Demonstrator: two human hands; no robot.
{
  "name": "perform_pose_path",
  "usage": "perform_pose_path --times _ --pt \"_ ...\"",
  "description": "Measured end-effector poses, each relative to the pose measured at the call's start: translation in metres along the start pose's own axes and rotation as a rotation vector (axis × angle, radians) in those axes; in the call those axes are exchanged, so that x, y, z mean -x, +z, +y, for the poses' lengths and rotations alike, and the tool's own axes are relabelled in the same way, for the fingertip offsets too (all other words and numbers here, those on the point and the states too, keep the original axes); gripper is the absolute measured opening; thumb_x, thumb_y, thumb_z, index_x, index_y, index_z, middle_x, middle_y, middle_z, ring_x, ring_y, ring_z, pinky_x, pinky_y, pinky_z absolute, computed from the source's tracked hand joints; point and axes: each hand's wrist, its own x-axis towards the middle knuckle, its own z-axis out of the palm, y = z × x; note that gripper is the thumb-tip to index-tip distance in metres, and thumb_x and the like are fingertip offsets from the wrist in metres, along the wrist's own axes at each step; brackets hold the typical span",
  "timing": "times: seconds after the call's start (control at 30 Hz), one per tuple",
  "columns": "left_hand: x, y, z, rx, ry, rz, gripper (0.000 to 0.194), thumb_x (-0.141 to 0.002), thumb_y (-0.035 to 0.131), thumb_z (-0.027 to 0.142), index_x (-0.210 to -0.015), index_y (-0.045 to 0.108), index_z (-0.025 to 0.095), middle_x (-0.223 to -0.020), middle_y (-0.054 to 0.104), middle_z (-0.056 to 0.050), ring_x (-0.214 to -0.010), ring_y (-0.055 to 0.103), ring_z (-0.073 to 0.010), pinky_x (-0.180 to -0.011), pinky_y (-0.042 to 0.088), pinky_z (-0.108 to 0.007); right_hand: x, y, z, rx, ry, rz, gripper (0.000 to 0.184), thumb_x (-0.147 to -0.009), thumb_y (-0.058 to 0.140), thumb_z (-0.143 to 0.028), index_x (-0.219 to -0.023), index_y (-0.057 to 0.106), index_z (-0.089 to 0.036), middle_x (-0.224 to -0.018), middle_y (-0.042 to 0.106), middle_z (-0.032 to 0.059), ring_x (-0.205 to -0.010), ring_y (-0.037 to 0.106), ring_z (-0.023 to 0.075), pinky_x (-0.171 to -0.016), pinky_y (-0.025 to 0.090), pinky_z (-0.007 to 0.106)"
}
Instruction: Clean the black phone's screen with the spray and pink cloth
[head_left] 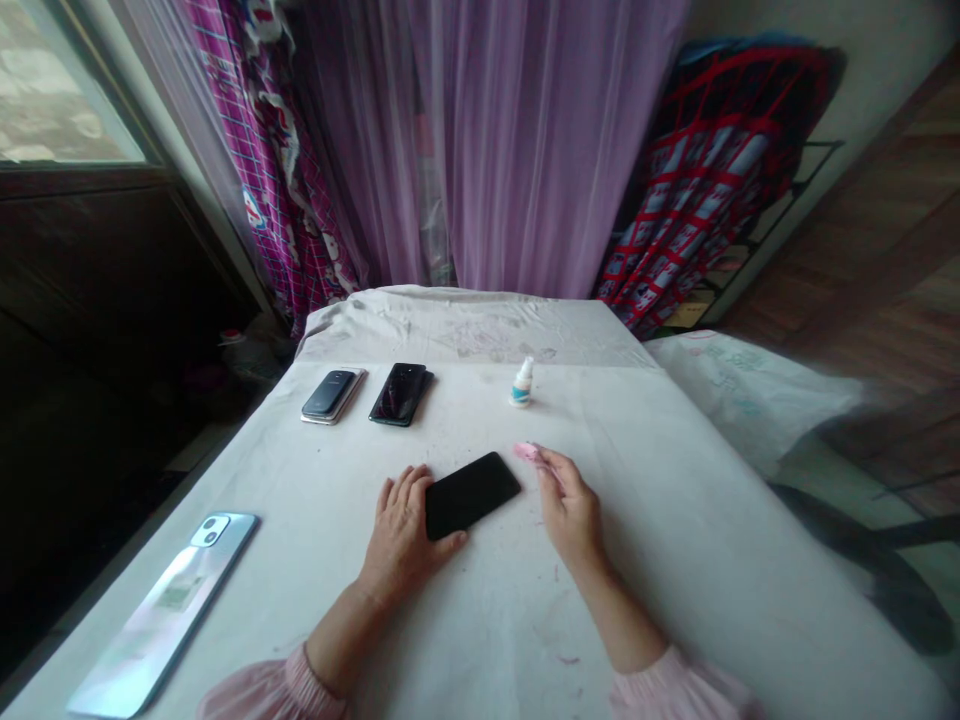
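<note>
Black phone (474, 497) lies on the white tablecloth (660, 480), near the centre of the head view that I watch from far. At its nine o'clock, the left hand (405, 522) holds its end between half-open fingers and thumb. At three o'clock, the right hand (571, 502) pinches a small pink cloth (527, 452), fingers nearly closed. At one o'clock a spray bottle (522, 384) stands upright; its contents I cannot tell.

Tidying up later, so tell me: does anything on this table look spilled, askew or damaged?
Reddish marks dot the white cloth beside the right arm, possibly stains or print. Farther back, a black phone sits askew on another. The bottle stands upright; I see no spill.
</note>
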Motion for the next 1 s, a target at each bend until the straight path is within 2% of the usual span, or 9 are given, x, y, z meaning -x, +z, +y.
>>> perform_pose_path --times 0.1,0.17,0.23,0.33,0.43,0.57,0.7,0.8,1.0 --pt "-0.005 0.002 0.011 -0.010 -0.020 -0.002 0.068 -0.071 0.069 0.060 -0.118 0.052 0.013 -0.135 0.053 -0.022 -0.130 0.044 -0.0390 -0.108 0.030 -0.060 0.004 0.017 -0.002 0.225 -0.211 -0.146 0.035 -0.094 0.039 -0.022 -0.121 0.062 -0.021 -0.119 0.068 0.0108 -0.112 0.061 0.0230 -0.097 0.049 0.041" --pt "-0.007 0.004 0.016 -0.010 -0.012 -0.023 0.072 -0.072 0.067 0.064 -0.119 0.053 0.011 -0.136 0.051 -0.024 -0.132 0.042 -0.0398 -0.108 0.029 -0.060 0.007 0.025 0.000 0.396 -0.260 -0.234 0.036 -0.094 0.040 -0.022 -0.124 0.060 -0.020 -0.127 0.063 0.0127 -0.121 0.055 0.0271 -0.101 0.044 0.047" --pt "-0.006 0.004 0.015 -0.005 0.014 -0.057 0.082 -0.073 0.062 0.070 -0.125 0.050 0.008 -0.138 0.049 -0.026 -0.133 0.040 -0.0405 -0.108 0.028 -0.062 0.010 0.029 0.000 0.549 -0.256 -0.308 0.038 -0.093 0.045 -0.026 -0.128 0.058 -0.020 -0.134 0.058 0.0129 -0.127 0.049 0.0307 -0.105 0.037 0.053" --pt "-0.004 0.003 0.008 -0.007 0.050 -0.120 0.093 -0.076 0.054 0.075 -0.136 0.042 0.005 -0.142 0.045 -0.026 -0.137 0.034 -0.0399 -0.109 0.025 -0.062 0.011 0.028 -0.005 0.709 -0.211 -0.379 0.041 -0.094 0.045 -0.028 -0.133 0.054 -0.020 -0.140 0.053 0.0113 -0.132 0.042 0.0308 -0.109 0.028 0.056" --pt "-0.001 0.000 0.000 -0.024 0.040 -0.155 0.088 -0.080 0.049 0.073 -0.140 0.040 0.009 -0.146 0.043 -0.022 -0.139 0.032 -0.0370 -0.111 0.024 -0.058 0.009 0.029 -0.015 0.831 -0.143 -0.396 0.040 -0.097 0.038 -0.027 -0.133 0.054 -0.017 -0.145 0.046 0.0119 -0.136 0.036 0.0301 -0.110 0.025 0.055" --pt "0.000 -0.001 -0.002 -0.037 0.047 -0.169 0.082 -0.080 0.054 0.069 -0.141 0.041 0.015 -0.147 0.042 -0.018 -0.138 0.034 -0.0357 -0.112 0.023 -0.058 0.011 0.039 -0.028 0.864 -0.122 -0.429 0.042 -0.098 0.036 -0.029 -0.134 0.053 -0.017 -0.147 0.044 0.0103 -0.138 0.032 0.0286 -0.112 0.021 0.054" --pt "-0.001 -0.002 0.002 -0.053 0.043 -0.172 0.081 -0.080 0.056 0.068 -0.139 0.043 0.014 -0.147 0.042 -0.018 -0.138 0.035 -0.0364 -0.110 0.024 -0.061 0.023 0.050 -0.042 0.778 -0.209 -0.545 0.044 -0.099 0.035 -0.032 -0.139 0.048 -0.019 -0.148 0.044 0.0075 -0.140 0.030 0.0246 -0.114 0.017 0.049" --pt "-0.001 -0.002 0.003 -0.056 0.043 -0.166 0.078 -0.081 0.058 0.064 -0.138 0.044 0.013 -0.147 0.043 -0.018 -0.138 0.035 -0.0363 -0.110 0.025 -0.062 0.022 0.050 -0.045 0.745 -0.241 -0.602 0.044 -0.099 0.034 -0.035 -0.140 0.046 -0.022 -0.148 0.044 0.0061 -0.140 0.028 0.0237 -0.115 0.013 0.049" --pt "-0.001 -0.002 0.004 -0.042 0.046 -0.157 0.076 -0.081 0.059 0.062 -0.136 0.046 0.011 -0.146 0.043 -0.019 -0.137 0.036 -0.0370 -0.110 0.025 -0.062 -0.008 0.039 -0.021 0.866 -0.090 -0.486 0.043 -0.101 0.028 -0.033 -0.136 0.050 -0.022 -0.145 0.047 0.0069 -0.140 0.029 0.0276 -0.112 0.012 0.056"
